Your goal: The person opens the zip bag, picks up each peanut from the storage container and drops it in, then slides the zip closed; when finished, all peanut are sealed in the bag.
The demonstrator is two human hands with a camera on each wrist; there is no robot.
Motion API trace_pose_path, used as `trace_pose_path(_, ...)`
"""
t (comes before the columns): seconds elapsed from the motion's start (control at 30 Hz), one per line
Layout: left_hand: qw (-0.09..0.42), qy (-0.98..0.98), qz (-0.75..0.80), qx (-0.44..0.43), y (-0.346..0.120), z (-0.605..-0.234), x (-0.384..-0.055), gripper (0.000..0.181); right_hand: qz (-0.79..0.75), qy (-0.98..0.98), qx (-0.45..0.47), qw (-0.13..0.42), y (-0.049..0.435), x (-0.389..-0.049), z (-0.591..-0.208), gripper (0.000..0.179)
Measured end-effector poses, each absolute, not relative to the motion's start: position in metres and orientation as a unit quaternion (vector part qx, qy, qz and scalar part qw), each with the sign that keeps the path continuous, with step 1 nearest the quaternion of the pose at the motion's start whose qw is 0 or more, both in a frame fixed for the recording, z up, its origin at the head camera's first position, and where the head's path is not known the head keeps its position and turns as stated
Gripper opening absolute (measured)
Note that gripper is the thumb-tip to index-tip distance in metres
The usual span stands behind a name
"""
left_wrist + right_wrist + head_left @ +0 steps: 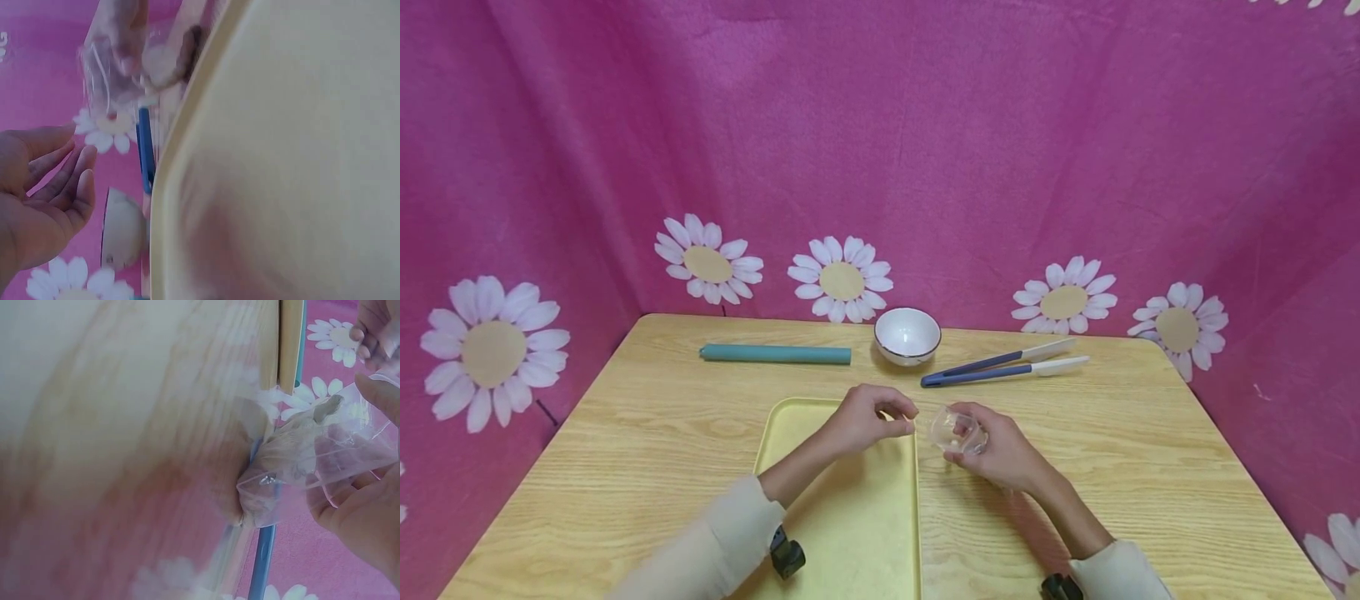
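Note:
In the head view my right hand (1003, 454) holds a clear plastic cup (942, 429), tilted with its mouth toward the left hand. Fingers and thumb wrap its sides in the right wrist view, where the cup (350, 450) looks square-edged. Something pale shows in or through it; I cannot tell which. My left hand (868, 417) hovers over the right edge of a yellow tray (857, 533), just left of the cup and apart from it. In the left wrist view that hand (44, 194) has loosely bent fingers and nothing visible between them.
Behind the hands stands a white bowl (907, 337) with a dark rim. Blue-and-white tongs (992, 369) lie to its right, a teal rod (775, 354) to its left. A pink flowered cloth (925, 167) hangs around the wooden table (1150, 467).

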State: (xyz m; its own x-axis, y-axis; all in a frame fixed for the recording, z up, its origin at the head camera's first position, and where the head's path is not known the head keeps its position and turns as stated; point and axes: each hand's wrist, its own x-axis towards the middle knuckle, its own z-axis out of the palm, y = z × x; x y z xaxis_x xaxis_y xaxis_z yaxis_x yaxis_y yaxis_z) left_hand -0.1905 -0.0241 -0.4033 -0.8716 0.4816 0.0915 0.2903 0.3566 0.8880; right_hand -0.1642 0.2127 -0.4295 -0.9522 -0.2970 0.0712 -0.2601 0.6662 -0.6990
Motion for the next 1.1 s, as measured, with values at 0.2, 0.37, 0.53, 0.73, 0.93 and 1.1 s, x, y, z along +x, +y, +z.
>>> trace_pose_path(0.2,0.098,0.832,0.503,0.210,-0.058,-0.410,-0.193,0.016,-0.384,0.911,-0.146,0.027,0.212,-0.164,-0.430,0.061)
trace_pose_path(0.37,0.098,0.843,0.489,0.201,-0.086,-0.416,-0.192,0.015,-0.387,0.909,-0.151,0.025,0.213,-0.163,-0.430,0.061)
trace_pose_path(0.53,0.121,0.851,0.472,0.196,-0.110,-0.421,-0.191,0.014,-0.382,0.910,-0.158,0.011,0.213,-0.163,-0.429,0.060)
trace_pose_path(0.73,0.164,0.848,0.464,0.197,-0.131,-0.430,-0.189,0.012,-0.379,0.912,-0.158,0.011,0.213,-0.163,-0.428,0.060)
trace_pose_path(0.93,0.191,0.848,0.440,0.226,-0.135,-0.437,-0.185,0.014,-0.375,0.914,-0.156,0.017,0.212,-0.164,-0.428,0.060)
trace_pose_path(1.1,0.179,0.850,0.427,0.250,-0.135,-0.437,-0.184,0.012,-0.371,0.915,-0.155,0.016,0.213,-0.164,-0.428,0.060)
